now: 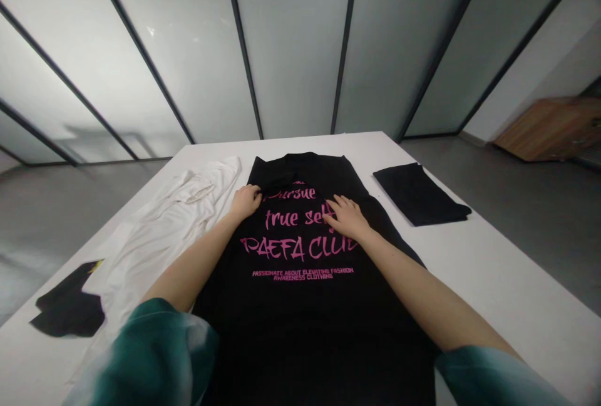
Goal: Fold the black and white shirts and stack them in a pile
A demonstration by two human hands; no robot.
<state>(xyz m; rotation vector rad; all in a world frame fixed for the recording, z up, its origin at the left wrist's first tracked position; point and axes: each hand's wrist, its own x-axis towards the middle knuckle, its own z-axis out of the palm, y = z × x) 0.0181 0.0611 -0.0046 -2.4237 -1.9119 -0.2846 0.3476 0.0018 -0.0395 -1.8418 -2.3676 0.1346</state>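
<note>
A black T-shirt [300, 293] with pink lettering lies flat along the middle of the white table [493, 268]. My left hand [245, 201] rests at the shirt's upper left, its fingers closed on a folded-in piece of the black cloth near the collar. Over the print sits my right hand [346, 217], lying flat with the fingers stretched out and pressing on the shirt, holding nothing. Both forearms reach forward from teal sleeves.
A crumpled white garment [164, 230] lies left of the shirt. A folded black garment [420, 194] sits at the right. Another dark piece of cloth [70, 306] lies near the left edge. Glass wall panels stand behind; a wooden cabinet [549, 127] is at far right.
</note>
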